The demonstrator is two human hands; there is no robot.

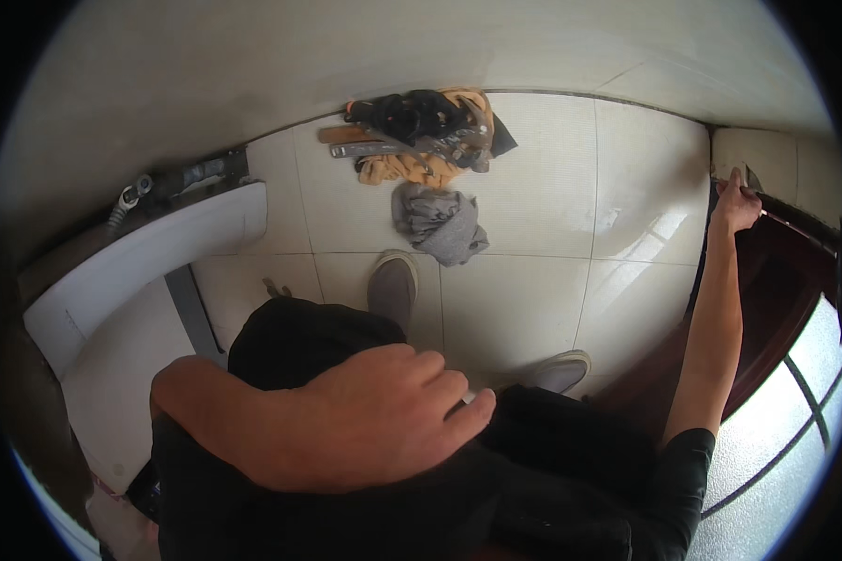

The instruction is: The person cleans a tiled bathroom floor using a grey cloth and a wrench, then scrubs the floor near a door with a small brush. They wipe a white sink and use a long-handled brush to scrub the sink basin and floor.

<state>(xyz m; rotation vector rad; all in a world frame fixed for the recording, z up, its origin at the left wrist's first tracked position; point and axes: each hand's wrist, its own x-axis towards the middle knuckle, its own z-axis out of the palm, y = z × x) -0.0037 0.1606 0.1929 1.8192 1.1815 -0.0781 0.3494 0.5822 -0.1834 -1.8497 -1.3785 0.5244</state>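
Note:
My left hand [386, 414] is held in front of my body, palm turned away from view and fingers curled. A small pale patch shows between thumb and forefinger; whether it is something held cannot be told. Far out to the right, my right hand [738, 203] grips a small flat-bladed tool [752, 179]. Its blade is up against the tiled wall edge [772, 151], just above the dark top of a red-brown frame [779, 273]. The tool's handle is mostly hidden in my fingers.
A crumpled grey cloth [440, 223] lies on the tiled floor [519, 301] ahead of my shoes. Beyond it, against the wall, is a pile with a black and tan tool bag [421, 116] and a metal bar [372, 149]. At left stand a white fixture [175, 224] and a pipe valve [140, 185].

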